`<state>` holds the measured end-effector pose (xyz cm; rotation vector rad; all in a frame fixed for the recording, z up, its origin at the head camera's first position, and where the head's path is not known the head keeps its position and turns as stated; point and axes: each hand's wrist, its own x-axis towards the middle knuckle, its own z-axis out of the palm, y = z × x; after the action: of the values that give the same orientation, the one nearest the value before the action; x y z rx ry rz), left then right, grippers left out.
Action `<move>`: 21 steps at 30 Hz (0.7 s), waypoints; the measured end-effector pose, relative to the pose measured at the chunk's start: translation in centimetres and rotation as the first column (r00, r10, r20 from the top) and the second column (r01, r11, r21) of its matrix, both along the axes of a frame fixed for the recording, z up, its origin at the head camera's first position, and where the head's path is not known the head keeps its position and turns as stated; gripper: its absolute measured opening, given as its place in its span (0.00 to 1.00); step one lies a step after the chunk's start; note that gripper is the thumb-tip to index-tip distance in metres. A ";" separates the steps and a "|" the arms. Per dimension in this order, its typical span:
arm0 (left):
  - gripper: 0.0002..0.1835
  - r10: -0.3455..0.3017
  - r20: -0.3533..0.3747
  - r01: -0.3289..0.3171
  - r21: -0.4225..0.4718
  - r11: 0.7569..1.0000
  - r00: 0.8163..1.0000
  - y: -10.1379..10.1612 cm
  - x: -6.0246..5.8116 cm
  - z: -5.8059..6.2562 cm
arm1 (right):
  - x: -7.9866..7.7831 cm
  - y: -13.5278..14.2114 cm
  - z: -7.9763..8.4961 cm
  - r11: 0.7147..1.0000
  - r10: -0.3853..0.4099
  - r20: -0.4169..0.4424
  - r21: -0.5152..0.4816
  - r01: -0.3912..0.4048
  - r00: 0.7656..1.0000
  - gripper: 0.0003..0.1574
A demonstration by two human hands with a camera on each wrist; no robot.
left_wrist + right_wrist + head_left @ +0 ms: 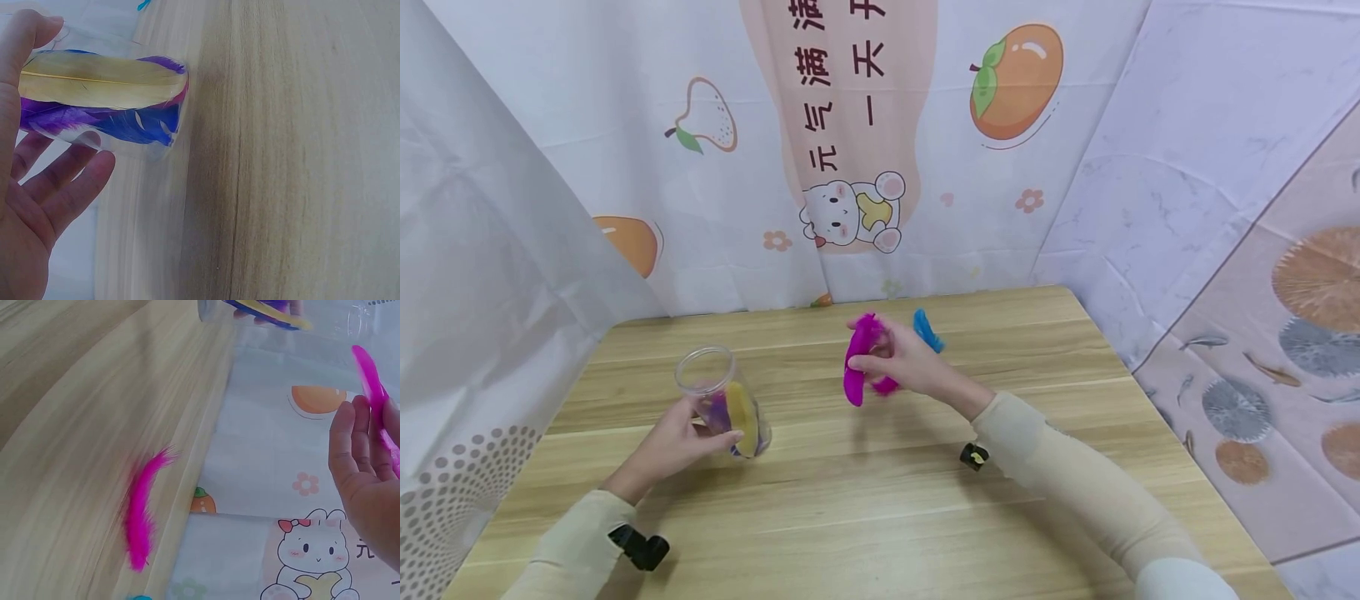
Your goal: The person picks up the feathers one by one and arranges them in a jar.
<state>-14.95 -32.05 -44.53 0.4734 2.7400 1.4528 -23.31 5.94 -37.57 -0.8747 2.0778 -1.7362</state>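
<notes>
My left hand [681, 446] grips a clear plastic jar [706, 354] around its side, tilted a little on the table. Inside the jar show a yellow feather [103, 78] and several purple and blue ones. My right hand [906, 357] pinches a magenta feather [859, 367] between thumb and fingers, raised above the table to the right of the jar. Another magenta feather [140, 515] lies on the wood, partly hidden behind the right hand in the head view. Past that hand lies a blue feather [928, 331].
The wood-grain table [880, 517] ends at a printed curtain [880, 275] along its back edge. More cloth hangs at the left and right sides. A black wrist camera [638, 547] is strapped to the left sleeve, another [974, 456] by the right sleeve.
</notes>
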 end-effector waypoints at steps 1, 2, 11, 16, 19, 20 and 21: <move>0.30 0.000 0.001 0.000 0.000 1.000 1.000 0.0 0.0 0.0 | 0.0 -0.1 0.1 1.000 -0.007 0.011 0.000 0.007 1.000 0.26; 0.30 0.000 0.002 0.000 0.000 1.000 1.000 0.0 0.0 0.0 | 0.1 -0.1 0.2 1.000 -0.016 0.022 0.001 0.016 1.000 0.23; 0.30 -0.003 -0.003 0.003 0.005 1.000 1.000 -0.1 -0.1 -0.1 | 0.2 -0.7 0.5 0.998 -0.067 0.057 0.000 0.067 0.996 0.15; 0.31 0.002 0.001 -0.002 0.003 1.000 1.000 -0.1 0.0 -0.1 | 0.3 -0.9 0.6 0.997 -0.065 0.050 -0.036 0.067 0.997 0.21; 0.32 0.007 0.000 -0.007 -0.006 1.000 1.000 -0.1 0.0 0.0 | 0.3 -1.0 0.7 0.997 -0.050 0.039 -0.064 0.052 0.998 0.28; 0.32 0.007 0.000 -0.007 -0.007 1.000 1.000 -0.1 0.0 0.0 | 0.3 -1.0 0.8 0.996 -0.042 0.045 -0.073 0.046 0.998 0.29; 0.32 0.008 -0.001 -0.008 -0.007 1.000 1.000 -0.1 0.0 0.0 | 0.3 -1.0 0.8 0.996 -0.035 0.052 -0.081 0.039 0.998 0.31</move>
<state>-14.94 -32.11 -44.54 0.4640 2.7499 1.4440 -22.96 4.91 -36.79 -0.8110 2.0161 -1.8550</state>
